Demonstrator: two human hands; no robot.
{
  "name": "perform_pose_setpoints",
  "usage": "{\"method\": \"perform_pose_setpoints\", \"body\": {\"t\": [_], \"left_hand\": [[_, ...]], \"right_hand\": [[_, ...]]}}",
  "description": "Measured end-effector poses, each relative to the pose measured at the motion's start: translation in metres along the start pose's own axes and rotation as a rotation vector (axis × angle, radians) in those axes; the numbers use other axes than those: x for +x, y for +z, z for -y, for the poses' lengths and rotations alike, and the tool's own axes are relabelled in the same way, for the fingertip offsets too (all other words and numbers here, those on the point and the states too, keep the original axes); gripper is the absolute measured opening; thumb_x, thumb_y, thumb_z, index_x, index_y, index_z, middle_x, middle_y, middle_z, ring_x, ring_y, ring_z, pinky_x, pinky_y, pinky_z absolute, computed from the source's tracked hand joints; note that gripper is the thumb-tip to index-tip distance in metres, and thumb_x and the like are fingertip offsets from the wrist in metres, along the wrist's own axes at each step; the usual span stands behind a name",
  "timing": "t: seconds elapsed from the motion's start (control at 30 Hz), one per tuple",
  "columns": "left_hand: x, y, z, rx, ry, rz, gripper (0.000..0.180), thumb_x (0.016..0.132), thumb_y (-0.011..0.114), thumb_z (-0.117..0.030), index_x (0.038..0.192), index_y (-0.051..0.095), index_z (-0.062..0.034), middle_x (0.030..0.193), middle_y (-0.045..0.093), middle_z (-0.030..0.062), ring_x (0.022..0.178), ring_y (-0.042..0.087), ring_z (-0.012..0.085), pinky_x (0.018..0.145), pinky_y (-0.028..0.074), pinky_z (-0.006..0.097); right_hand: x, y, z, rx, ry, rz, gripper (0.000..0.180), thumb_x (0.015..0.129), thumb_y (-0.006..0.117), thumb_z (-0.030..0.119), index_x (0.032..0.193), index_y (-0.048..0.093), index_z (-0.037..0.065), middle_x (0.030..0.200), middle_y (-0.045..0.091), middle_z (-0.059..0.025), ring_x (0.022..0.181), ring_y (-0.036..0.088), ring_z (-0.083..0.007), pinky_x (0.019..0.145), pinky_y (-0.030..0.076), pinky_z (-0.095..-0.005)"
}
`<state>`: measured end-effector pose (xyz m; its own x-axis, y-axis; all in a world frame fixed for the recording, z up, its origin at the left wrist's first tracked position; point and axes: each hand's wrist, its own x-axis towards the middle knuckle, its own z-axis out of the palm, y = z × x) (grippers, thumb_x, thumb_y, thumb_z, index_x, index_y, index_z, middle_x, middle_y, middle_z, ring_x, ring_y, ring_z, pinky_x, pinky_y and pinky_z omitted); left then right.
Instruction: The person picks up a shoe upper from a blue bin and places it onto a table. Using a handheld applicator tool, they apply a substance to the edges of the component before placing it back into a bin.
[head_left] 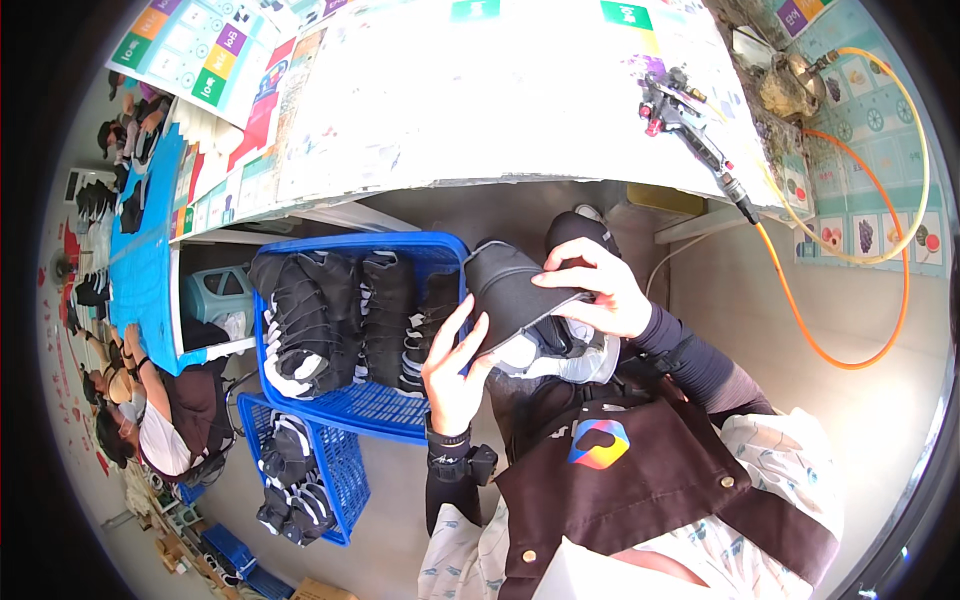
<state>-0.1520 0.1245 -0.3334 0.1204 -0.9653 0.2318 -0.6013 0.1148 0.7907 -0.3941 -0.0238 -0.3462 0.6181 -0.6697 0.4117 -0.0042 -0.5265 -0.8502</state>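
A black shoe upper [508, 288] is held up in front of my lap, between both hands. My left hand [457, 375] grips its lower left edge, the thumb and fingers closed on the rim. My right hand [600, 288] pinches the opposite edge, with its fingers bent over the black material. Beneath the upper, whitish material [585, 362] shows over my dark apron; I cannot tell whether it belongs to the same piece. The inside of the upper is mostly hidden.
To the left, a blue plastic basket [365, 240] holds several black shoe uppers [315, 310]; a second blue basket [345, 480] holds more. Ahead stands a white worktable [480, 120] bearing a spray gun [700, 140] with an orange hose [790, 300]. Other people [170, 410] sit at far left.
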Motion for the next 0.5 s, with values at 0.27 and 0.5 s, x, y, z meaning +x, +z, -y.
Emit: {"method": "perform_pose_setpoints", "body": {"t": [0.27,0.5], "left_hand": [[-0.005,0.022,-0.015,0.008,-0.030,-0.227,0.030,0.082,0.072,0.006,0.110,0.080,-0.0033,0.109,0.069,0.0112,0.103,0.067,0.0281,0.085,0.056,0.035],[0.010,0.026,-0.024,-0.191,-0.280,-0.149,0.008,0.097,0.066,-0.003,0.095,0.068,0.0042,0.084,0.063,0.0061,0.075,0.058,0.0158,0.069,0.047,0.029]], "right_hand": [[-0.009,-0.019,0.012,0.275,0.172,0.070,0.028,0.084,0.084,0.009,0.112,0.081,0.010,0.120,0.063,-0.0074,0.104,0.063,-0.0209,0.088,0.054,-0.0359],[-0.001,-0.024,0.012,0.431,0.544,0.084,0.006,0.098,0.069,0.005,0.094,0.068,0.001,0.086,0.066,0.0026,0.082,0.058,-0.0059,0.077,0.049,-0.0251]]}}
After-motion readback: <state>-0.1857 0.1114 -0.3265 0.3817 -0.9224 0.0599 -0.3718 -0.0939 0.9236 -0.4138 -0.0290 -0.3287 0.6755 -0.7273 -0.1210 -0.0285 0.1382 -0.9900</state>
